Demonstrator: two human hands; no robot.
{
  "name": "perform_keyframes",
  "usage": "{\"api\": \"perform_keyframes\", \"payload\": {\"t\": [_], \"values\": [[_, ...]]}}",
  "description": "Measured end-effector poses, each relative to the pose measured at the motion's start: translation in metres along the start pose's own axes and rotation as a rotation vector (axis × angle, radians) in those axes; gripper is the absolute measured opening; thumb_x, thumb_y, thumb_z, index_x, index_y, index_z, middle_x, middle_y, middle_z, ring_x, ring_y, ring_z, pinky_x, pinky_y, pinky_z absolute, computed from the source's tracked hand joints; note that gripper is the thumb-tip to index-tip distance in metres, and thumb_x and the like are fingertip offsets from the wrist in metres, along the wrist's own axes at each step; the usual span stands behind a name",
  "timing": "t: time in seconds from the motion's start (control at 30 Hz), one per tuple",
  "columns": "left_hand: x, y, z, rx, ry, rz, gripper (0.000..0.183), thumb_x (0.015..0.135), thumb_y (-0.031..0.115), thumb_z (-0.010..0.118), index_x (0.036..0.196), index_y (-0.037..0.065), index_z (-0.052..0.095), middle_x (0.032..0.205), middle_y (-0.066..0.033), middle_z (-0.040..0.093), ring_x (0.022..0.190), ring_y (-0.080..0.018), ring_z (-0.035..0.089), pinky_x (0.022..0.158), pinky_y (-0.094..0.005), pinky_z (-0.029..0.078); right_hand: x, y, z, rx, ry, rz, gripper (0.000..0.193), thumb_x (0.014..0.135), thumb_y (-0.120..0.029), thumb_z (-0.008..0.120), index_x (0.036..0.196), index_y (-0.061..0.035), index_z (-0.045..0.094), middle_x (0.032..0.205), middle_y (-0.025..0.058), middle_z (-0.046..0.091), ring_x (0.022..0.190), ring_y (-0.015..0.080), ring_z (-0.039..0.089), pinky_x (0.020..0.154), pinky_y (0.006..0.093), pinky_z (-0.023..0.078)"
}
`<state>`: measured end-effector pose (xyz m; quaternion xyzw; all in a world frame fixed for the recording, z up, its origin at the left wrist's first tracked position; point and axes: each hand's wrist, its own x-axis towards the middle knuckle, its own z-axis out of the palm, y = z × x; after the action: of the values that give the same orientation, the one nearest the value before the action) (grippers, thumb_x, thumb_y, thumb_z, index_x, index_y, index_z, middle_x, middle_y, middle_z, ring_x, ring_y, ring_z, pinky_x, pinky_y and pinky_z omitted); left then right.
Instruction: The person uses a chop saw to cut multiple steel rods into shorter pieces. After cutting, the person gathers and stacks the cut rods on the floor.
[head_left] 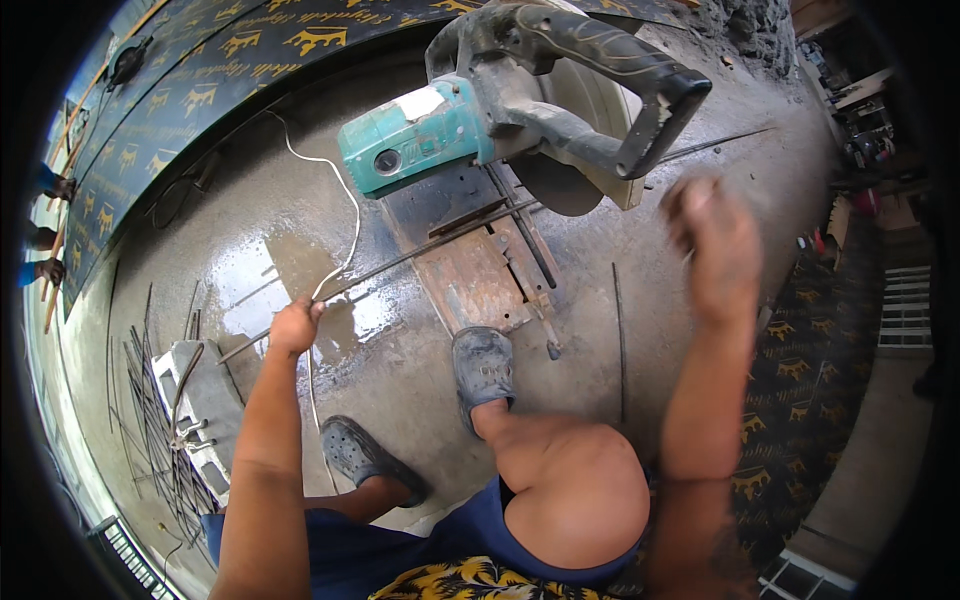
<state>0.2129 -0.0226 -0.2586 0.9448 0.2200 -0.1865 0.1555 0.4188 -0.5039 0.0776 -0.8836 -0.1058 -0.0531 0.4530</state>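
Observation:
My left hand (294, 326) is closed on a long thin steel rod (400, 262) that runs up and right across the rusty base (470, 280) of a chop saw. The saw (520, 90) has a teal motor housing, a grey blade guard and a black loop handle, and is raised. My right hand (712, 240) is lifted in the air just below and right of that handle, blurred, fingers curled, with nothing visibly in it. My right foot in a grey clog (483, 365) stands on the near end of the saw base.
A white cable (345, 200) runs from the saw over the wet concrete floor. A short rod (619, 340) lies right of the base. A pile of thin rods (150, 420) and a concrete block (205, 400) lie at the left. Dark patterned boards (200, 90) edge the floor.

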Motion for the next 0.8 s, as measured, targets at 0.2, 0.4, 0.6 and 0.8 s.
{"api": "perform_keyframes", "payload": {"t": [0.2, 0.4, 0.6, 0.8], "values": [[-0.01, -0.044, 0.003, 0.055, 0.096, 0.032, 0.039, 0.107, 0.043, 0.054, 0.108, 0.005, 0.063, 0.1, -0.0247, 0.074, 0.098, -0.0463, 0.07, 0.086, -0.0575, 0.053, 0.14, -0.157, 0.015, -0.026, -0.402, 0.177, 0.063, 0.108, -0.056, 0.052, 0.121, 0.0053, 0.062, 0.096, 0.011, 0.069, 0.078, 0.0184, 0.063, 0.068, 0.0352, 0.054], [-0.016, -0.068, 0.009, 0.054, 0.089, -0.001, 0.039, 0.108, 0.042, 0.053, 0.106, 0.004, 0.061, 0.101, -0.0256, 0.073, 0.097, -0.0467, 0.069, 0.086, -0.0579, 0.052, 0.19, -0.159, 0.088, -0.476, -1.045, 0.267, 0.041, 0.101, -0.027, 0.065, 0.137, -0.0087, 0.063, 0.114, 0.0119, 0.073, 0.092, 0.0249, 0.07, 0.075, 0.0429, 0.06], [-0.021, -0.07, 0.012, 0.047, 0.059, 0.036, 0.042, 0.108, 0.044, 0.053, 0.108, 0.003, 0.061, 0.103, -0.0254, 0.074, 0.098, -0.0469, 0.07, 0.088, -0.0585, 0.053, 0.16, -0.14, 0.084, -0.353, -0.874, 0.373, 0.048, 0.107, -0.038, 0.061, 0.124, 0.0075, 0.062, 0.103, 0.0194, 0.071, 0.078, 0.0224, 0.072, 0.066, 0.0303, 0.062], [-0.017, -0.082, 0.006, 0.051, 0.092, 0.031, 0.042, 0.108, 0.044, 0.052, 0.108, 0.003, 0.062, 0.103, -0.0267, 0.074, 0.099, -0.0474, 0.07, 0.087, -0.0582, 0.054, 0.079, -0.075, 0.076, -0.146, -0.648, 0.447, 0.052, 0.095, -0.033, 0.081, 0.118, 0.0085, 0.059, 0.084, 0.0067, 0.064, 0.065, 0.0141, 0.063, 0.055, 0.031, 0.052]]}}
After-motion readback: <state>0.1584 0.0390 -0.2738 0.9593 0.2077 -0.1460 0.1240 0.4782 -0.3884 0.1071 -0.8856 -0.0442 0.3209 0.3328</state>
